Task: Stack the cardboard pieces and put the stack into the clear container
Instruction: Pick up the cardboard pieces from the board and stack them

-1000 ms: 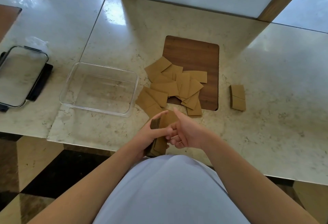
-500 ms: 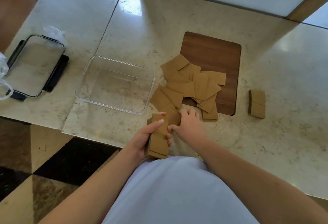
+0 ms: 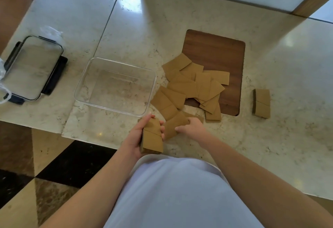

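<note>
A: The left hand grips a cardboard stack at the worktop edge; right-hand fingers pinch a loose piece.

B: Light, stiff cards likely slide; squeeze the edges. The clear container waits empty nearby.

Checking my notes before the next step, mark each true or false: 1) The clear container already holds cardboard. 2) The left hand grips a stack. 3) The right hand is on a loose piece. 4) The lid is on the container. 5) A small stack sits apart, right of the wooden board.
1) False: the clear container holds no cardboard.
2) True: the left hand grips a stack.
3) True: the right hand pinches a loose piece.
4) False: the lid lies on the counter, left of the container.
5) True: the small stack sits right of the wooden board.
</note>
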The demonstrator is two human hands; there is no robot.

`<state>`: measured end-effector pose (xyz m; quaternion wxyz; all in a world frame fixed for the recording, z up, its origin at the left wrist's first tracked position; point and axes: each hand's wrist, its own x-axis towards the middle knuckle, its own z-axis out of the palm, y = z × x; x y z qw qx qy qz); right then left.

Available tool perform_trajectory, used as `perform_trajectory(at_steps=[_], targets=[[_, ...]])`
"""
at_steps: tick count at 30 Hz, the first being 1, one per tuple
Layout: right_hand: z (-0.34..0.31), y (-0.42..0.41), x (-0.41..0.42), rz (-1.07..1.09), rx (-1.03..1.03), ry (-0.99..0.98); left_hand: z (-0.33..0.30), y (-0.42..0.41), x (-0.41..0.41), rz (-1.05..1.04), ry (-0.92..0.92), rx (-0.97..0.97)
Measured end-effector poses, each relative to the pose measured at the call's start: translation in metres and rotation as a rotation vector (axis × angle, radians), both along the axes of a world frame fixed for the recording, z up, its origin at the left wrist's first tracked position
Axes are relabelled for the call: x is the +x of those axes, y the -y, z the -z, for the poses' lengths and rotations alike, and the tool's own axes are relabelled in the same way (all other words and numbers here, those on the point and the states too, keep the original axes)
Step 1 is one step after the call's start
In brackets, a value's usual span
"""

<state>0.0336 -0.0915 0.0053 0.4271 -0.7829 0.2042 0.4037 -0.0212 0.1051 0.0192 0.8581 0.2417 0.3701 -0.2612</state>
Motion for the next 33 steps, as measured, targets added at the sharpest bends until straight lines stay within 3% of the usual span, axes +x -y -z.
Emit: perform_trajectory(at_steps=[4, 14, 21, 25, 29, 33], targets=[[-0.018, 0.026, 0.004, 0.321, 0.284, -0.202, -0.004, 0.006, 0.006, 0.054, 0.006, 0.005], [-0.048, 0.074, -0.015, 0.577, 0.666, -0.126, -0.017, 0.048, 0.014, 0.207, 0.022, 0.093], [-0.055, 0.077, -0.024, 0.438, 0.463, -0.002, -0.026, 0.068, 0.015, 0.392, 0.076, 0.222], [-0.059, 0.077, -0.025, 0.395, 0.402, 0.012, -0.028, 0.077, 0.014, 0.379, 0.115, 0.254], [-0.06, 0.078, -0.022, 0.413, 0.301, 0.22, -0.03, 0.075, 0.014, 0.345, 0.137, 0.243], [-0.064, 0.073, -0.018, 0.137, 0.088, 0.395, -0.033, 0.077, 0.015, 0.375, 0.158, 0.243]])
